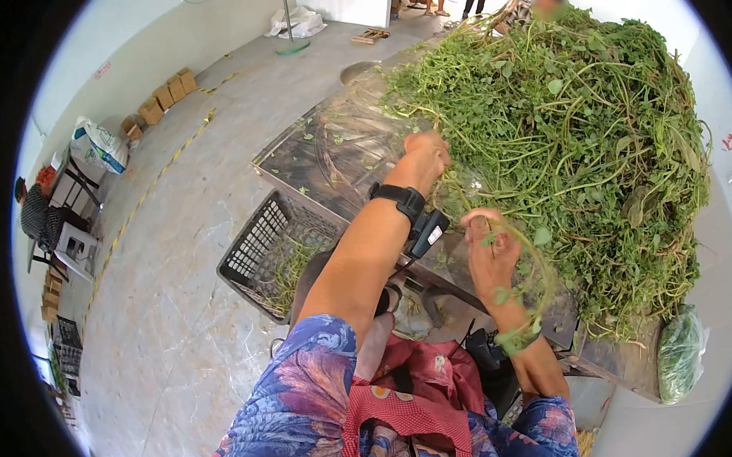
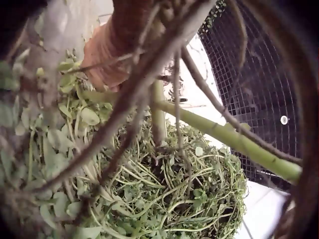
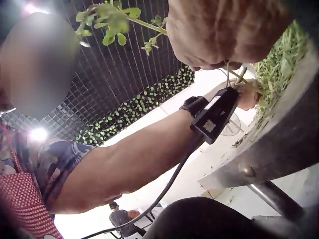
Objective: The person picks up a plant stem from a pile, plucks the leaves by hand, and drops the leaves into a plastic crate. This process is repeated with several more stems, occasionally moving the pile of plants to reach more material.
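Note:
A large heap of leafy green plants (image 1: 573,149) covers much of the table. At the heap's left edge my left hand (image 1: 428,152) is curled round a plant stem, also close to my left hand (image 2: 107,59) in the left wrist view. Nearer my body, my right hand (image 1: 493,255) grips a long leafy stem (image 1: 545,275) that arcs back over the wrist. Leaves (image 3: 112,25) stick out past my right hand (image 3: 227,32) in the right wrist view, with my left hand (image 3: 247,94) beyond it. The fingertips are partly hidden.
A black crate (image 1: 257,240) with plant pieces stands below the table's left side. Scattered leaves lie on the dark tabletop (image 1: 331,149). A filled green bag (image 1: 681,354) is at the table's right corner. A person (image 1: 547,0) is behind the heap; another sits far left.

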Action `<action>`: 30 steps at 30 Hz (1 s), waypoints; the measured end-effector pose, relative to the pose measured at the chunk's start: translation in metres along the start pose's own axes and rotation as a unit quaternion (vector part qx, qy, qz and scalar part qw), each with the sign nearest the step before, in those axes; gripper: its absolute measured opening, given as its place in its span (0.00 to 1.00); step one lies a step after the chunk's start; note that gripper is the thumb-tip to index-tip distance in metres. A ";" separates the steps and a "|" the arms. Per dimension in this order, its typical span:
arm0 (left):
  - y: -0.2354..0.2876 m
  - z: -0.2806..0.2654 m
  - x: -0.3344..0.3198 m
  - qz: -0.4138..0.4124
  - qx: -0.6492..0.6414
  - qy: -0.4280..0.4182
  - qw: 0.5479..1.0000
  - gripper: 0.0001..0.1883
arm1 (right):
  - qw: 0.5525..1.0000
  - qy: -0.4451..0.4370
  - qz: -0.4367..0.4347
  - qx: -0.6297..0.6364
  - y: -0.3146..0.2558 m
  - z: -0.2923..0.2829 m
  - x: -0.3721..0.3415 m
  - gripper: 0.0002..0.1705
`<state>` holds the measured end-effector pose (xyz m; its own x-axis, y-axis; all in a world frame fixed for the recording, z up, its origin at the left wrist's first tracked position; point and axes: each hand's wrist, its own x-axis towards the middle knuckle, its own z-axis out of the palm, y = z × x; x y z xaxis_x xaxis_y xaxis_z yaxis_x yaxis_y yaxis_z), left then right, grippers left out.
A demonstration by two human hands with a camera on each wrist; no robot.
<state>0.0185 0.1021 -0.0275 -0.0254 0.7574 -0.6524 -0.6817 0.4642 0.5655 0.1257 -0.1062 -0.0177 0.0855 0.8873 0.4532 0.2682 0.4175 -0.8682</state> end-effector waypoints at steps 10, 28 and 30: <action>0.010 -0.023 0.012 0.119 0.190 -0.054 0.973 0.15 | 0.995 -0.007 0.099 0.015 -0.033 -0.043 0.026 0.18; -0.033 -0.042 -0.105 0.261 0.381 -0.380 0.801 0.16 | 0.941 -0.187 0.231 0.163 0.034 -0.035 0.060 0.16; -0.035 -0.045 -0.099 0.227 0.367 -0.392 0.812 0.15 | 0.935 -0.210 0.229 0.169 0.031 -0.035 0.056 0.16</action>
<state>0.0118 -0.0093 -0.0055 0.5175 0.8532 0.0658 -0.1044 -0.0134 0.9944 0.1722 -0.0503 -0.0119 -0.2863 0.9573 -0.0392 -0.0297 -0.0498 -0.9983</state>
